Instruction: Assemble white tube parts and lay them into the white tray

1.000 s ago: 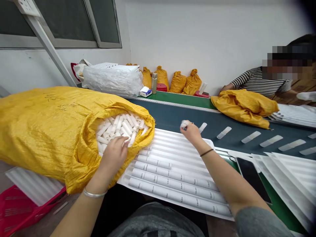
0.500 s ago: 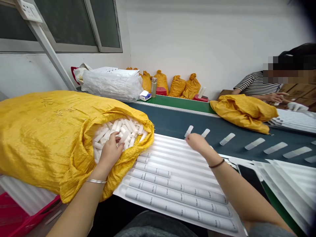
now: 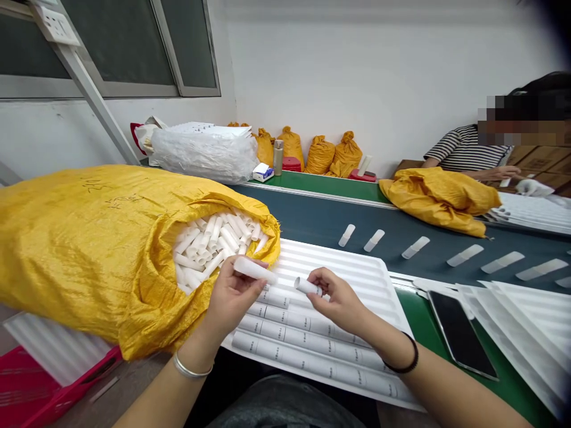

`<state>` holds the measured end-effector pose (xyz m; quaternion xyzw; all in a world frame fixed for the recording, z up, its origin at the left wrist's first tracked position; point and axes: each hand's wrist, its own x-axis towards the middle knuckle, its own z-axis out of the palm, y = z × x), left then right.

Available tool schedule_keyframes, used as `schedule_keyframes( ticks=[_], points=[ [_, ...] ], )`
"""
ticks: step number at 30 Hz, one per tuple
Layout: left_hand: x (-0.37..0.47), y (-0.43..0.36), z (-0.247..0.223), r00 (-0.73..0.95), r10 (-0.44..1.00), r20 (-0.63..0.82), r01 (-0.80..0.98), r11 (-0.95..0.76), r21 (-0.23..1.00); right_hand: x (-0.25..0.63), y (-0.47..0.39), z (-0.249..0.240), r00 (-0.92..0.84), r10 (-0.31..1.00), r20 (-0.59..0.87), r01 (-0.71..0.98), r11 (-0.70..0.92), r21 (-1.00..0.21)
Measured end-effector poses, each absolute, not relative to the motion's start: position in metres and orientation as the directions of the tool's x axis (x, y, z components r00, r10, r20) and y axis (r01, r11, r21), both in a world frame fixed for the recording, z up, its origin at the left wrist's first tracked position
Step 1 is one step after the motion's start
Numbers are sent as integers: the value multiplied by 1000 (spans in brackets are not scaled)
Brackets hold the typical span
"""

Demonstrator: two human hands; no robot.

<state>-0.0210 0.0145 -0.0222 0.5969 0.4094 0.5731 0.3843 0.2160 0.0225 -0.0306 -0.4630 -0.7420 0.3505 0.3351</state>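
Note:
In front of the open sack, my left hand (image 3: pixel 234 294) is closed on a frosted white plastic tube (image 3: pixel 254 270), held slantwise. My right hand (image 3: pixel 336 297) pinches a short printed tube (image 3: pixel 307 286), its open end facing left. A small gap separates the two tubes. Under both hands lies a white ridged tray (image 3: pixel 330 258), with rows of printed tubes (image 3: pixel 303 345) in its near grooves. The yellow woven sack (image 3: pixel 102 238) on the left gapes open, full of loose white tubes (image 3: pixel 209 244).
A dark conveyor belt (image 3: pixel 307 211) carries several spaced tubes (image 3: pixel 414 247). To the right are a phone (image 3: pixel 461 333) and stacked ridged trays (image 3: pixel 521 333). Across the belt, a person in a striped shirt (image 3: pixel 468 148) works behind a crumpled yellow sack (image 3: pixel 441 199). A red crate (image 3: pixel 35 386) stands lower left.
My left hand has come out of the sack with a white tube. My right hand has moved back from the belt edge toward it, now showing a printed tube.

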Motion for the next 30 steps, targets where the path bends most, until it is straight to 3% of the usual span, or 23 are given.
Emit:
schedule_keyframes(
  ticks=[3,5,8,11,13,18,24,30],
  points=[
    [-11,5,-24,-15,953,302,-188,-299,936,210,13,-16,-391,908,152,78,198,-977],
    [-10,2,-23,-11,962,273,-204,-270,941,208,7,-11,-386,906,174,-1,188,-982],
    [-16,-1,-17,-10,978,210,-31,-210,977,214,3,-3,-342,875,343,122,404,-907],
    [-21,-4,-10,78,972,224,233,-236,943,221,2,5,-437,727,529,307,674,-673],
    [-22,-7,-6,185,946,267,303,-313,900,224,2,8,-488,665,566,356,743,-567],
    [-25,-14,-1,342,877,337,328,-448,832,224,1,8,-455,689,565,345,721,-601],
    [-28,-17,-4,364,764,533,426,-645,634,222,1,10,-439,767,467,437,637,-635],
    [-19,-23,-5,389,708,589,457,-704,544,217,-3,13,-499,739,453,415,663,-623]
  ],
)
